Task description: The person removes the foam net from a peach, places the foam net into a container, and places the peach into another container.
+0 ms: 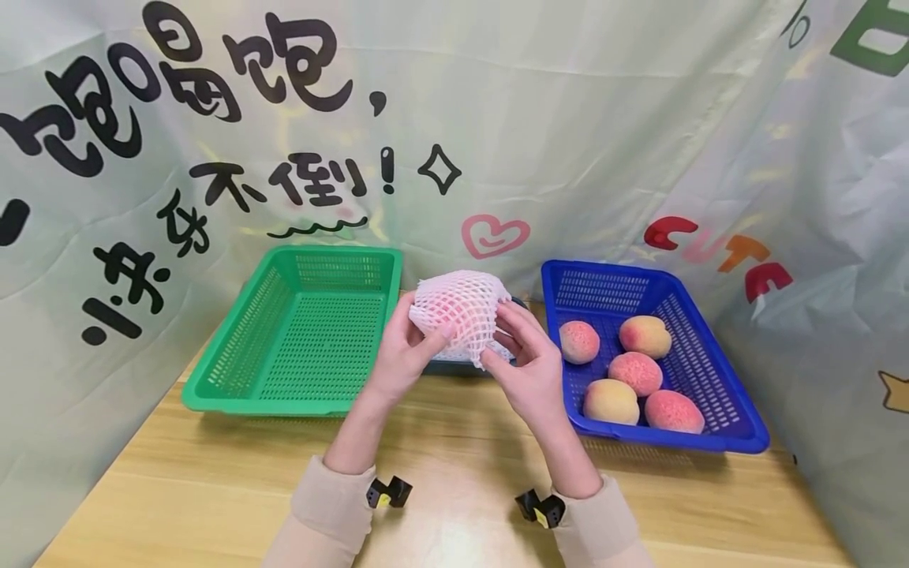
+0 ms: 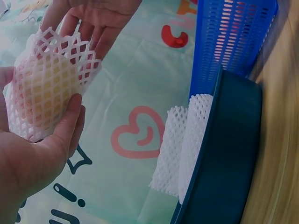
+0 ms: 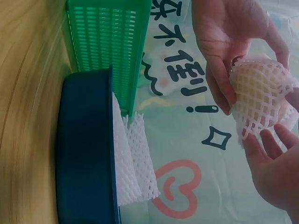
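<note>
A peach inside a white foam net sleeve (image 1: 458, 304) is held up between both hands, above the table. My left hand (image 1: 399, 355) grips the netted peach from its left side, thumb across the front. On the other side, my right hand (image 1: 531, 364) pinches the loose edge of the foam net with thumb and fingers. In the left wrist view the peach (image 2: 46, 88) shows yellow and pink through the mesh, and the net's open end flares toward the right hand (image 2: 105, 21). Behind the hands stands a dark blue basin (image 2: 236, 149) with flat foam nets (image 2: 170, 151) sticking out.
On the left of the wooden table (image 1: 454, 473) stands a green basket (image 1: 312, 339) with nothing in it. A blue basket (image 1: 710, 379) at the right holds several bare peaches (image 1: 635, 373). A printed cloth (image 1: 568, 118) hangs behind.
</note>
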{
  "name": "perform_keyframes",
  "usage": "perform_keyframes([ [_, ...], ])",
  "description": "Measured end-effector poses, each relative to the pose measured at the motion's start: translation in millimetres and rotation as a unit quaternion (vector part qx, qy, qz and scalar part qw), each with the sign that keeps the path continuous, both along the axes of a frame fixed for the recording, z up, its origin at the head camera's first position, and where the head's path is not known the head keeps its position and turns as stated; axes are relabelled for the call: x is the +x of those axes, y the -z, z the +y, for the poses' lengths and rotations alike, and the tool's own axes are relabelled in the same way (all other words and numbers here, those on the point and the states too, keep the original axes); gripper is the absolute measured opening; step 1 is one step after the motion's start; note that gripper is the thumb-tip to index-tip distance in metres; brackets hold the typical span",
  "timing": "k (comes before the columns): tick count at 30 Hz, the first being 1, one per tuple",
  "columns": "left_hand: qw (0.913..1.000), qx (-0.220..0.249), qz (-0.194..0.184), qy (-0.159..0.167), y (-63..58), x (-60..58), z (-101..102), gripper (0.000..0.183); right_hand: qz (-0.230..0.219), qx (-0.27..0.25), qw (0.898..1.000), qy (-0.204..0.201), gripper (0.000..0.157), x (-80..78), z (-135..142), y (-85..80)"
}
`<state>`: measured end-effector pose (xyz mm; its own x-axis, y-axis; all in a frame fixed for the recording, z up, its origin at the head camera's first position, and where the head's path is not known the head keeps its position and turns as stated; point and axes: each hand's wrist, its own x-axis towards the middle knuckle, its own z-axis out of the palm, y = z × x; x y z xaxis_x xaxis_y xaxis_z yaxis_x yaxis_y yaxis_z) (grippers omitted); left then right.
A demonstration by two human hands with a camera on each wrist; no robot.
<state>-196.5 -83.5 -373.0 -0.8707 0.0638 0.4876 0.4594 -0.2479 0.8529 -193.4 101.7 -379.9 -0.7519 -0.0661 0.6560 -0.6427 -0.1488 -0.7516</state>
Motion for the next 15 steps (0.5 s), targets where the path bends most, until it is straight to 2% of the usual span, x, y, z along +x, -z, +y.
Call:
perform_keyframes([
  [6,0.9991,-0.038,-0.014,0.011,1.5,0.2,1.6,0.062,-0.02,0.037,0.999,-0.004,0.066,-1.3,-0.6,0.9],
  [15,0.9973,-0.062,-0.004,0.038,4.9,-1.1,3.8,0.057,-0.044,0.079,0.996,-0.002,0.073,-2.2,-2.5,1.7],
])
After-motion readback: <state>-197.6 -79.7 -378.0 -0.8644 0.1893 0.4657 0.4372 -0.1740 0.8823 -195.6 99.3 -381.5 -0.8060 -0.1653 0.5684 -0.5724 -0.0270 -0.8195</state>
